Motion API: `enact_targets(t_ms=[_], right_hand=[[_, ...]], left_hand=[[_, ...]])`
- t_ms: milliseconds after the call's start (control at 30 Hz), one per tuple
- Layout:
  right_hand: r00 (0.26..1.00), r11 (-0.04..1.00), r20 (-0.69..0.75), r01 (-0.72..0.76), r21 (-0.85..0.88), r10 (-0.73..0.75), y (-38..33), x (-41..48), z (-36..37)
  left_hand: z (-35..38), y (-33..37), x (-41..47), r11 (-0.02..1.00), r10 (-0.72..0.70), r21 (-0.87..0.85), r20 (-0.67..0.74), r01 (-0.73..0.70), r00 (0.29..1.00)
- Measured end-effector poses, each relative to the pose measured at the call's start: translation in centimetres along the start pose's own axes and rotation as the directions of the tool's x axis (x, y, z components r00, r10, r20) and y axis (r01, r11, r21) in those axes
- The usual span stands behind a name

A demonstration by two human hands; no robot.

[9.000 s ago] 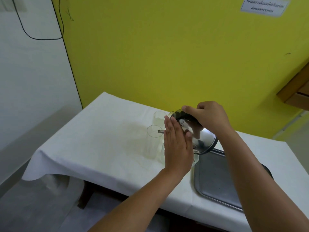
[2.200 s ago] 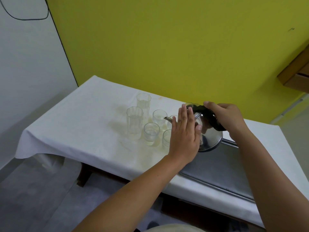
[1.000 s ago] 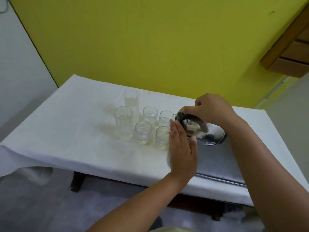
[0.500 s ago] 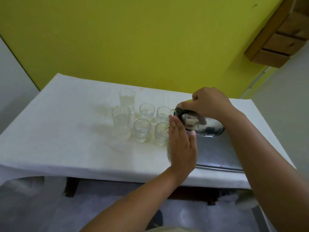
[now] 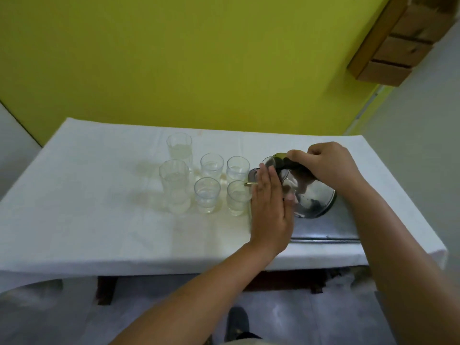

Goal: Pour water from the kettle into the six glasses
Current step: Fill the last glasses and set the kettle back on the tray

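Note:
A shiny steel kettle (image 5: pixel 312 197) is tipped to the left, its thin spout over the near right small glass (image 5: pixel 237 201). My right hand (image 5: pixel 328 165) grips its black handle from above. My left hand (image 5: pixel 270 207) lies flat against the kettle's lid side, fingers straight and together. Several clear glasses stand in a cluster: two tall ones (image 5: pixel 175 185) (image 5: pixel 179 148) on the left, small ones (image 5: pixel 207 195) (image 5: pixel 212 165) (image 5: pixel 237 168) to their right. All that I can see hold some water.
A steel tray (image 5: pixel 326 232) lies under the kettle on the white tablecloth (image 5: pixel 87 207). The yellow wall (image 5: pixel 199 58) stands right behind the table. A wooden cabinet (image 5: pixel 398 46) hangs at the upper right. The table's front edge is close below my left wrist.
The kettle has tipped further left and its spout now reaches over the near right small glass. The view has shifted right; both hands keep their places on the kettle.

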State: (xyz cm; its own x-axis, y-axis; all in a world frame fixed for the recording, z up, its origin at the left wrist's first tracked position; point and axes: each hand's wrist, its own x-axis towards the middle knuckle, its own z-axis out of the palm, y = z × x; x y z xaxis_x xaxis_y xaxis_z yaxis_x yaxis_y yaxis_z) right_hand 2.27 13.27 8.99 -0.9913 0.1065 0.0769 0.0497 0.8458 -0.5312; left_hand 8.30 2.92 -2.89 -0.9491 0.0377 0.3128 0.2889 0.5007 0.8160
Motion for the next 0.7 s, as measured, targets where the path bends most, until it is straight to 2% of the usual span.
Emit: enact_targets(t_ms=[100,200,300,400,533,700], right_hand=[[0.986,0.96,-0.001,-0.164,0.228,0.168,2.7,-1.2,0.9],[0.94,0.807,0.049,-0.316,0.499,0.338,4.6,-2.6,1.7],[0.886,0.653,0.049,-0.376,0.657,0.461,5.7,-3.3,2.5],[0.836,0.582,-0.009,-0.375,0.722,0.549,5.7,-3.5,4.1],[0.76,0.532,-0.145,-0.293,0.795,0.634,5.0,-3.8,6.8],[0.681,0.46,-0.171,-0.268,0.846,0.712,4.9,-4.9,10.0]], left_hand=[[-0.4,-0.4,0.1,0.997,0.062,0.044,0.079,-0.065,0.995],[-0.7,-0.7,0.7,0.982,0.129,0.109,0.198,-0.153,0.972],[-0.8,-0.3,2.7,0.953,0.158,0.201,0.303,-0.225,0.94],[-0.5,0.0,5.0,0.908,0.153,0.315,0.36,-0.275,0.92],[0.2,-0.8,6.4,0.832,0.137,0.442,0.423,-0.336,0.896],[0.7,-2.1,6.5,0.734,0.144,0.523,0.503,-0.433,0.852]])
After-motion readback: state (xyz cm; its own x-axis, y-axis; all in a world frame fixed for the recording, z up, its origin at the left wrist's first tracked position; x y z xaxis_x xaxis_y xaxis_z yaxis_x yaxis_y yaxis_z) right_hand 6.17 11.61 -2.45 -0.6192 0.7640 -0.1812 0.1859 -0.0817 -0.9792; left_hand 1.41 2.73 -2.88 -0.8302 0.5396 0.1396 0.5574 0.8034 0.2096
